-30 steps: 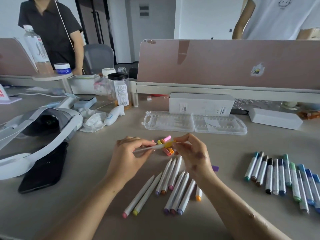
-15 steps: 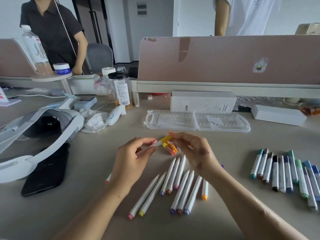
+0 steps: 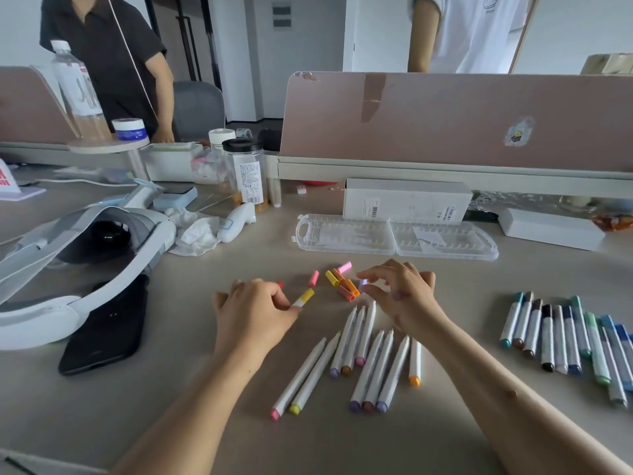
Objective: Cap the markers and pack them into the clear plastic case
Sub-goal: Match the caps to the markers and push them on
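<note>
Beige tabletop (image 3: 171,406); clear plastic case (image 3: 394,236) lies open at far middle, no markers in it yet. Roughly a dozen capped markers (image 3: 561,337) near right edge; nine uncapped markers (image 3: 370,365) near centre. Hands apart: left hand (image 3: 253,313) grips yellow-capped marker (image 3: 303,298); right hand (image 3: 404,293) curls over about six loose caps (image 3: 342,282), grip unclear. Risks: mismatched cap colour; nudged caps rolling away.

Yellow cap (image 3: 306,296); clear case (image 3: 394,236); black phone (image 3: 102,332).
</note>
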Available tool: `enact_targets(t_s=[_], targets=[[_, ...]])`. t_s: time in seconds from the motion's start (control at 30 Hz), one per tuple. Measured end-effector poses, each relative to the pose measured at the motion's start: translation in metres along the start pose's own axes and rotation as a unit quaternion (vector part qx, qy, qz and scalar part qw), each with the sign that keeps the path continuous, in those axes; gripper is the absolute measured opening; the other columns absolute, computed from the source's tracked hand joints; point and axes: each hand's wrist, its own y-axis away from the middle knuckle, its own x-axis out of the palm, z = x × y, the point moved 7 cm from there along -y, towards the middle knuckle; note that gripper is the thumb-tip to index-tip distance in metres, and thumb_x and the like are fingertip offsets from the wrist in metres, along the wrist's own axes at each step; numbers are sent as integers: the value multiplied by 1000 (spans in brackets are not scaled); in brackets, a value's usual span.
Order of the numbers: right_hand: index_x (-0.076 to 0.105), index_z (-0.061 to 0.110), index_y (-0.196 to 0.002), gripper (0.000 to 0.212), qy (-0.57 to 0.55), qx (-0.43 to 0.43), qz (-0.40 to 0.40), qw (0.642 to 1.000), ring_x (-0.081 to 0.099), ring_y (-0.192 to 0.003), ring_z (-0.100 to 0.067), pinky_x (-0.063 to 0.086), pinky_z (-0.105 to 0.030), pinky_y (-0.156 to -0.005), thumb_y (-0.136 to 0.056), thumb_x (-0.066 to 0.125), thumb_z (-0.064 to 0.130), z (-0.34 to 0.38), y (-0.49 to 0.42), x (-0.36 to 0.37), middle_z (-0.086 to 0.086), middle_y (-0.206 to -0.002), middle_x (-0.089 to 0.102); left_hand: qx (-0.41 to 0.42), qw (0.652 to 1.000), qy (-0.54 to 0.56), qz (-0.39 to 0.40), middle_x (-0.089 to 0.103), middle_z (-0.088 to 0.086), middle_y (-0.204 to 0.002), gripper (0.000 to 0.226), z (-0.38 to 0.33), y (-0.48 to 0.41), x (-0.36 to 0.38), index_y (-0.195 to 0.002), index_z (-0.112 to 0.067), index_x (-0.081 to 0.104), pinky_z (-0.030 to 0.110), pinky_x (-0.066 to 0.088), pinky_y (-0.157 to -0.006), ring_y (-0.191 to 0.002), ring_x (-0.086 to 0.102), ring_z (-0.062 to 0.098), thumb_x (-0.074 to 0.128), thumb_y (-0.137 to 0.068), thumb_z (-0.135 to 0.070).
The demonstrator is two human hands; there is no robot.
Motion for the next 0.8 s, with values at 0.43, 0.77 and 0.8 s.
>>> enact_targets(t_s=[0.43, 0.77, 0.8], targets=[[74, 41, -99, 29, 68, 2, 61, 996, 43, -98, -14, 20, -31, -76, -80, 65, 61, 14, -27, 17, 9, -80, 58, 52, 992, 47, -103, 57, -15, -82, 14, -4, -3, -14, -91, -34, 58, 38, 38, -81, -83, 44, 10, 70, -83, -36], [73, 32, -88, 12, -4, -25, 48, 999, 60, -83, -12, 32, -32, -82, -79, 74, 40, 19, -25, 5, 4, -72, 70, 83, 993, 24, -83, 55, -15, -81, 10, -10, 0, -11, -87, -34, 61, 34, 27, -78, -83, 40, 7, 70, -83, -32], [72, 31, -87, 11, -52, -23, 56, 997, 62, -77, -12, 40, -33, -84, -79, 75, 39, 17, -23, 0, 3, -69, 71, 84, 993, 29, -84, 56, -15, -81, 11, -9, -1, -12, -88, -34, 61, 33, 25, -77, -83, 41, 7, 70, -83, -31]])
